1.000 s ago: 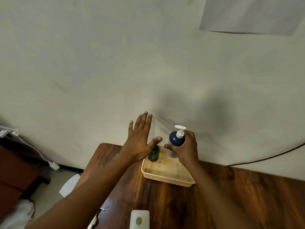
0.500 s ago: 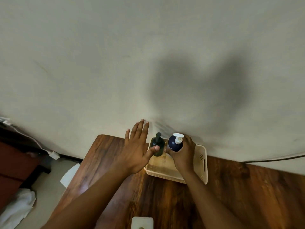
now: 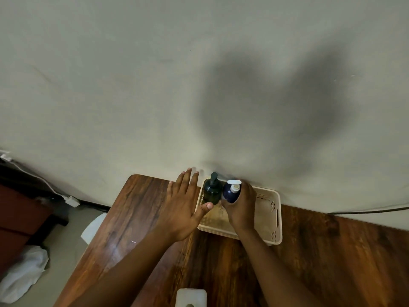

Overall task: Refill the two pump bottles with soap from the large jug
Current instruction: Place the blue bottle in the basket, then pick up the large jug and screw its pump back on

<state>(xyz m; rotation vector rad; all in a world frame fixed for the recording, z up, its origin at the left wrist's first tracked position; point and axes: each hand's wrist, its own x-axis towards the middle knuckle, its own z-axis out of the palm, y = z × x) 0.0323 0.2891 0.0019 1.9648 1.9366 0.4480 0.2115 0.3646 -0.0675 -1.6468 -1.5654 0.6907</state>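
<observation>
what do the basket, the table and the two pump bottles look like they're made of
Basket: likely moulded cream plastic, with punched holes and a handle slot. Table: wood or wood-look veneer, glossy with visible grain. Green bottle and blue bottle: probably smooth plastic, though dark glass cannot be ruled out.

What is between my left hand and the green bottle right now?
Nothing visible. The left hand is spread open just left of the basket, its thumb tip right in front of the green bottle. The blue bottle, held by the right hand, stands on the other side.
</observation>
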